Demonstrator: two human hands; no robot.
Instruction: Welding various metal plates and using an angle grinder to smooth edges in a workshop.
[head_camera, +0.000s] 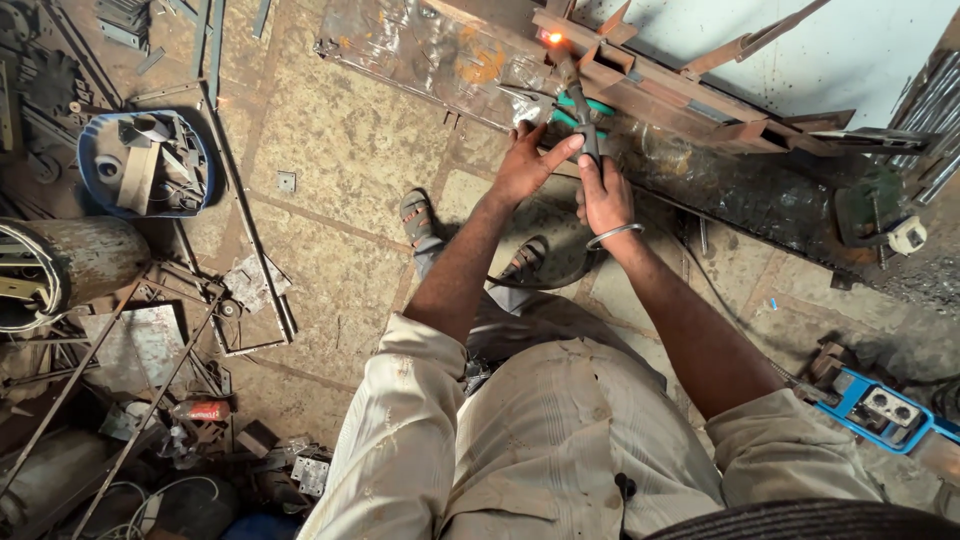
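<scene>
Welding holder (583, 120) with green-sleeved handles sits clamped in the right hand (603, 195), fingers wrapped tight round its grip, its rod reaching up to a glowing orange spot (551, 38) on the rusty steel frame (680, 95) that lies across a metal sheet (420, 50) on the floor. Left hand (528, 160) rests just beside it, fingers spread and thumb touching the holder, closed on nothing, while a steel bangle (614, 235) circles the right wrist and sandalled feet (416, 215) stand below
</scene>
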